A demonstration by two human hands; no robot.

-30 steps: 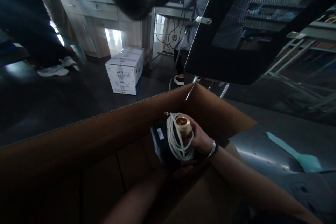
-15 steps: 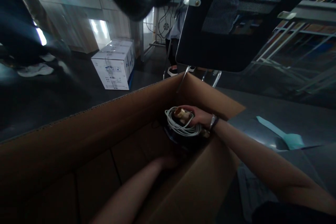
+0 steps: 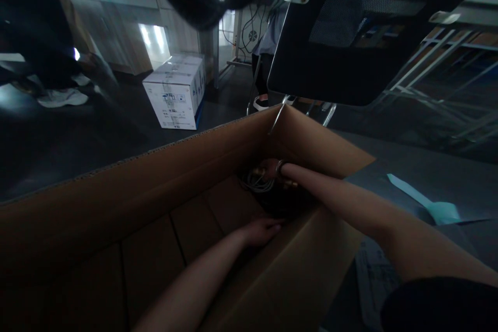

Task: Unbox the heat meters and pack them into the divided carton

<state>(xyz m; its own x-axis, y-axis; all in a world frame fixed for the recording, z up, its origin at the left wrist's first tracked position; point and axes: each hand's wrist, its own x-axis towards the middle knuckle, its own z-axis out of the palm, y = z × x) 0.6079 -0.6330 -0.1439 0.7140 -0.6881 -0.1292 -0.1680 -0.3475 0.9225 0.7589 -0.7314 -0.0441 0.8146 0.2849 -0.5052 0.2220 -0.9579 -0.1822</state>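
Deep inside an open cardboard box (image 3: 155, 163), my right hand (image 3: 269, 168), with a bracelet at the wrist, is closed around a brass pipe fitting (image 3: 258, 171). A pale coiled cable (image 3: 257, 183) lies around the fitting, and the dark body beneath it is lost in shadow. My left hand (image 3: 261, 232) is lower in the box, by the near wall. Its fingers stretch toward the dark body, apparently without gripping anything; whether they touch it I cannot tell.
Brown cartons (image 3: 151, 249) line the box's bottom. Beyond it are a white carton (image 3: 175, 93), a mesh-backed chair (image 3: 330, 72) and people's legs. On the right lies a pale green strip (image 3: 443, 211). A dark blurred loop (image 3: 206, 5) hangs overhead.
My right hand has lowered the fitting and cable deeper into the box's far corner. My left hand now shows, fingers extended, where before it was mostly hidden under the dark body.
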